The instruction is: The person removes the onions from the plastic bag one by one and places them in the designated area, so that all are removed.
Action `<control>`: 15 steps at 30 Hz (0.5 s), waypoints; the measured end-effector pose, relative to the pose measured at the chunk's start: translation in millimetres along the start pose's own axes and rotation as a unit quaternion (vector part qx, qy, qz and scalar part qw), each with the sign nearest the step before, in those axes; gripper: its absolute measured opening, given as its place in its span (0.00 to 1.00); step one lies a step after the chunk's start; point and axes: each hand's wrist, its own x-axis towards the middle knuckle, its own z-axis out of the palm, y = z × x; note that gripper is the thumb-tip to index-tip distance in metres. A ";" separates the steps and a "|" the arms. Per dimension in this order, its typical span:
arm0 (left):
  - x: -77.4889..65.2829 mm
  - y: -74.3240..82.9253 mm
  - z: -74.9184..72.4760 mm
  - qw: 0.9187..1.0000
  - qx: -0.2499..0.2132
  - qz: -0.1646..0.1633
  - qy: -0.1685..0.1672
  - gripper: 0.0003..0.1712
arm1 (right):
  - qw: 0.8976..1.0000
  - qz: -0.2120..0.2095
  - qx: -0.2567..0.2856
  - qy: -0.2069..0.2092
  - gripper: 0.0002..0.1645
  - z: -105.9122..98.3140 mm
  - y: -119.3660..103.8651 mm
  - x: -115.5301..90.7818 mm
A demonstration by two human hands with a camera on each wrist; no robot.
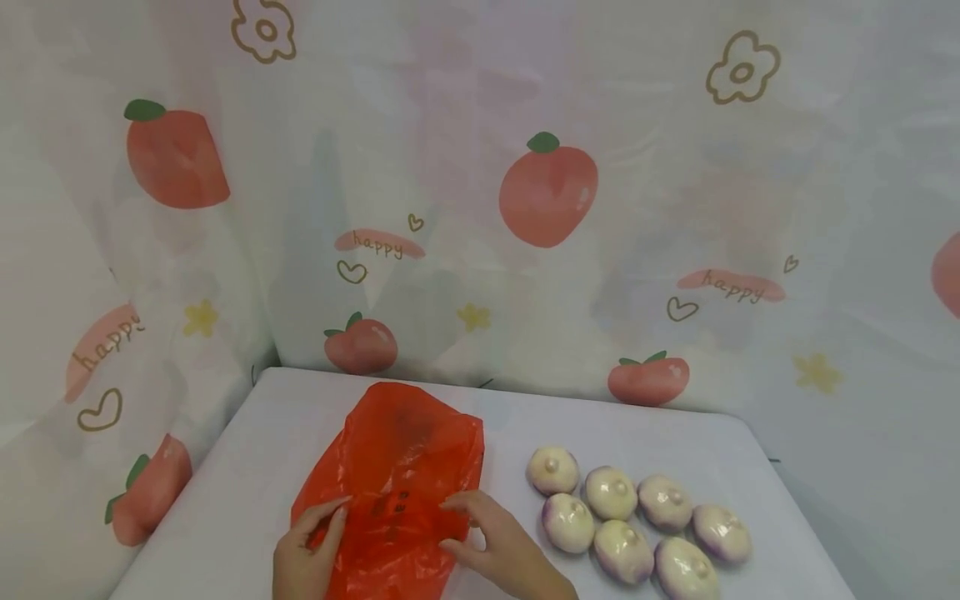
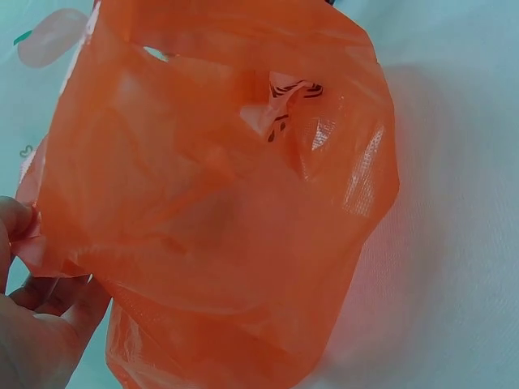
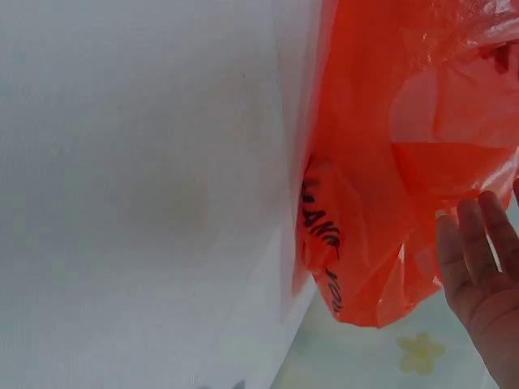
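Note:
A red plastic bag (image 1: 405, 467) with dark printing lies on the left half of the table, loose and crinkled. My left hand (image 1: 306, 550) is at the bag's left side; in the left wrist view its thumb and a finger pinch the edge of the bag (image 2: 219, 186). On the opposite side, my right hand (image 1: 504, 542) touches the bag, thumb and fingers apart. The right wrist view has the right hand's fingers (image 3: 474, 243) fairly straight against the bag (image 3: 365, 219). What the bag contains, if anything, cannot be made out.
Several round cream-white vegetables (image 1: 611, 492) with purple edges, perhaps turnips, lie grouped to the right of the bag. The white-covered table (image 1: 300, 400) ends at a hanging curtain (image 1: 450, 317) printed with fruit, hearts and flowers, behind and at the left.

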 end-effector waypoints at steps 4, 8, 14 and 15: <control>-0.3 -0.7 1.4 1.000 -0.007 0.004 -0.003 0.09 | 0.999 0.002 0.017 -0.030 0.23 9.3 -3.6 4.9; -1.3 0.8 2.3 1.000 -0.008 -0.002 -0.009 0.09 | 0.995 0.063 0.046 -0.069 0.25 14.4 -10.2 7.9; -2.8 3.6 1.5 1.000 -0.005 0.008 -0.012 0.09 | 0.984 0.144 -0.015 -0.105 0.38 18.0 -14.7 13.5; -3.0 4.1 1.4 1.000 -0.004 0.009 -0.013 0.08 | 0.983 0.149 -0.019 -0.106 0.40 18.7 -14.7 15.4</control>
